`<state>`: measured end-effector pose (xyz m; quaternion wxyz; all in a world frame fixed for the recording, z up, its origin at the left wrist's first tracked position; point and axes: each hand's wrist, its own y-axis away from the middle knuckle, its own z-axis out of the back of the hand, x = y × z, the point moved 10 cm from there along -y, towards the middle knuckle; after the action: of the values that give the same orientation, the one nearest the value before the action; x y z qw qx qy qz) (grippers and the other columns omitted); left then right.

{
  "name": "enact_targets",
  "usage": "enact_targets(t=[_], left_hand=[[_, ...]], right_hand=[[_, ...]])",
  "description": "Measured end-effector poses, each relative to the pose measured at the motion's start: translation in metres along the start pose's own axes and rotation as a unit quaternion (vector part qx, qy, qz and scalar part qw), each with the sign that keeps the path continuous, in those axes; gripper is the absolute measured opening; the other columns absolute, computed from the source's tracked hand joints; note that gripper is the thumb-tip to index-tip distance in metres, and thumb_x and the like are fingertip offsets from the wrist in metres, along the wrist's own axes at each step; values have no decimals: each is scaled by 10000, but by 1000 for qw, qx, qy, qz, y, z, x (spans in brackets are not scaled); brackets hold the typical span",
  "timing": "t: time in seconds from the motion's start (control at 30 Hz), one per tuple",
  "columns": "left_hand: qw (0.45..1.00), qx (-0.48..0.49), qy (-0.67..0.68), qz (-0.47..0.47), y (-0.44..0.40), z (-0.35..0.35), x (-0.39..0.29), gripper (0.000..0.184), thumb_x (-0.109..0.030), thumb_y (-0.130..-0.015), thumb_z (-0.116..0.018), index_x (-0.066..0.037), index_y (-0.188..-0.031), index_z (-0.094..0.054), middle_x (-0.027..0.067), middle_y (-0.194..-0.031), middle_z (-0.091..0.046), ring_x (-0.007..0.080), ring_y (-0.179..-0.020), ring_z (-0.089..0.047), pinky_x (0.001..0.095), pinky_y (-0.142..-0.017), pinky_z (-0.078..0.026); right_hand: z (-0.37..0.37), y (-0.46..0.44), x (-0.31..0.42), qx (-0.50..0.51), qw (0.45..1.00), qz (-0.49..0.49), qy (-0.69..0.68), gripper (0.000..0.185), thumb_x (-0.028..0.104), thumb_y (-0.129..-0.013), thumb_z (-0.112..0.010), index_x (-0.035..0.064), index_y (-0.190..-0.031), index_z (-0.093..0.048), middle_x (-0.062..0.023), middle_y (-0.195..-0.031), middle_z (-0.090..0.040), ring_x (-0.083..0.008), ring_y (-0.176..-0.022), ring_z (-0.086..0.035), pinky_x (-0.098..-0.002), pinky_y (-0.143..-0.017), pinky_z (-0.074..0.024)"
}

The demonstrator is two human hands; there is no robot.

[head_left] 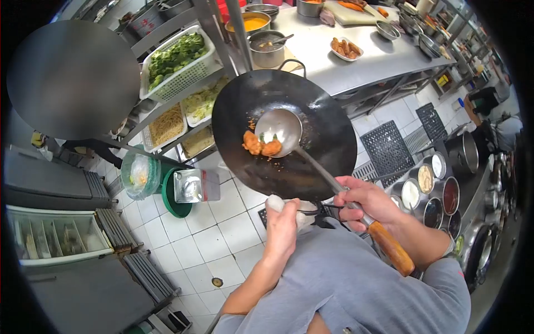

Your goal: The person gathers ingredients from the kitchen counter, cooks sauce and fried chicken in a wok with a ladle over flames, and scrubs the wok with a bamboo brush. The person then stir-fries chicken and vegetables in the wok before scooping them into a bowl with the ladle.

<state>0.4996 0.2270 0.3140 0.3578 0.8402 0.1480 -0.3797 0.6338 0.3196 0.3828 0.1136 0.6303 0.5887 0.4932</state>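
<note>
A large black wok (pixel 328 133) hangs in front of my body, tilted so its inside shows. My left hand (pixel 282 227) is closed on the wok's near handle through a folded white cloth (pixel 305 218). In my right hand (pixel 371 201) is a long metal ladle (pixel 280 129) with a wooden grip (pixel 392 249), held partway along its shaft. The ladle's bowl lies inside the wok. Orange-brown fried pieces (pixel 252 143) sit at the bowl's lower left edge, with small crumbs around them.
Ahead stands a steel counter (pixel 328 72) with a dish of browned pieces (pixel 346 49) and pots. To the left, a shelf holds a white basket of broccoli (pixel 178 58) and a noodle basket (pixel 167 125). Sauce containers (pixel 410 193) line the right. Another person (pixel 92 150) stands at left.
</note>
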Motion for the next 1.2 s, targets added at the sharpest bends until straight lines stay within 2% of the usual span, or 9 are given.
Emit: enact_targets(t=[0.1, 0.3, 0.43, 0.53, 0.8, 0.83, 0.97, 1.03, 1.2], left_hand=[[1000, 26, 2, -10, -2, 4, -9, 132, -17, -842, -546, -4, -973, -553, 11, -860, -577, 99, -799, -536, 290, -716, -446], [1000, -2, 4, -9, -12, 27, -20, 189, -13, -844, -544, -1, -1031, -565, 38, -898, -611, 131, -815, -584, 293, -738, -484], [998, -1, -24, 65, -18, 45, -30, 220, -86, -832, -607, 41, -1008, -574, 136, -902, -644, 262, -810, -651, 407, -727, -541], [995, -23, -31, 89, -22, 56, -40, 200, -91, -830, -615, 36, -983, -591, 140, -906, -649, 261, -808, -652, 407, -733, -540], [992, -45, -16, 115, -25, 84, -12, 240, -125, -850, -574, 72, -984, -609, 223, -985, -671, 352, -889, -679, 467, -799, -556], [990, -50, 3, 130, -16, 70, -18, 198, -78, -830, -601, 58, -973, -614, 158, -930, -668, 293, -850, -676, 429, -775, -558], [987, -63, 31, 144, -17, 78, -3, 257, -75, -813, -583, 72, -1025, -587, 180, -966, -659, 327, -880, -671, 459, -796, -554], [987, -66, 41, 140, -15, 70, -3, 302, -76, -798, -582, 73, -1060, -572, 182, -978, -657, 338, -898, -668, 477, -812, -550], [985, -99, 30, 135, -13, 71, 6, 320, -119, -783, -582, 71, -1041, -585, 210, -982, -663, 358, -884, -668, 492, -791, -550]], right_hand=[[-10, -6, -15, 20, 1000, 1, -8, 381, 55, -919, -492, 109, -1288, -410, -26, -842, -509, -65, -472, -398, -257, -353, -362], [-25, -13, -19, 107, 994, -1, -32, 393, 47, -932, -468, 94, -1313, -386, -32, -854, -504, -67, -495, -406, -264, -355, -378], [-27, -16, -31, 156, 983, -21, -90, 361, 57, -946, -453, 100, -1301, -403, -24, -856, -485, -50, -486, -386, -244, -336, -363], [-24, -21, -31, 174, 977, -36, -113, 340, 48, -951, -435, 122, -1283, -437, -23, -852, -476, -46, -485, -385, -232, -326, -355], [34, -18, 53, 172, 969, 68, -165, 404, 47, -929, -466, 80, -1324, -389, -50, -872, -509, -46, -493, -385, -228, -323, -357], [46, -16, 78, 171, 966, 116, -156, 406, 54, -925, -478, 73, -1321, -388, -65, -879, -517, -50, -487, -389, -233, -312, -348], [118, -25, 193, -30, 950, 300, 84, 427, 49, -868, -530, 97, -1280, -429, -40, -820, -508, -69, -468, -432, -236, -325, -359], [154, -46, 241, -97, 926, 333, 145, 454, 47, -852, -525, 63, -1295, -424, -27, -807, -503, -80, -492, -440, -254, -380, -382], [255, -118, 304, -194, 906, 326, 189, 545, 34, -827, -565, 35, -1343, -390, -50, -743, -509, -111, -471, -472, -302, -349, -400]])
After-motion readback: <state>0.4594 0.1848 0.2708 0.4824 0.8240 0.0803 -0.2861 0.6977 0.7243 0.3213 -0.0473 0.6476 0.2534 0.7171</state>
